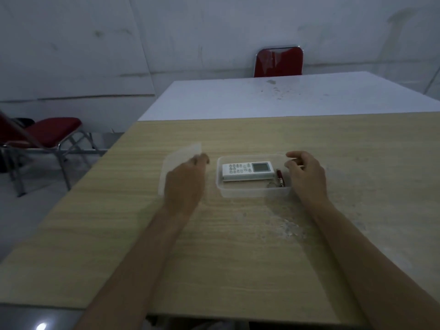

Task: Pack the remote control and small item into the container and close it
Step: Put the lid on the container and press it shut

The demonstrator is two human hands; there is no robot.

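- Remote control (247,171) lies flat inside the clear container (252,190), its long axis running left to right, screen end toward the right and buttons toward the left
- Small dark red item (280,178) sits in the same container just right of the remote, its long axis running near to far; a faint ring shape by its near end is hard to make out
- Container rests open on the wooden surface (238,246), with its lid (176,160) lying on the surface just to the left, apart from the container
- Left hand (184,179) is over the lid with fingers curled at its right edge; it covers much of the lid, and motion blur makes it impossible to tell whether the fingers grip it
- Right hand (306,173) is at the container's right end, fingers loosely curled and apart, holding nothing; whether it touches the wall is unclear
- Lid is so clear that its near edge fades into the wood
- Red chair (278,61) beyond the far white table is mostly hidden, only its back showing
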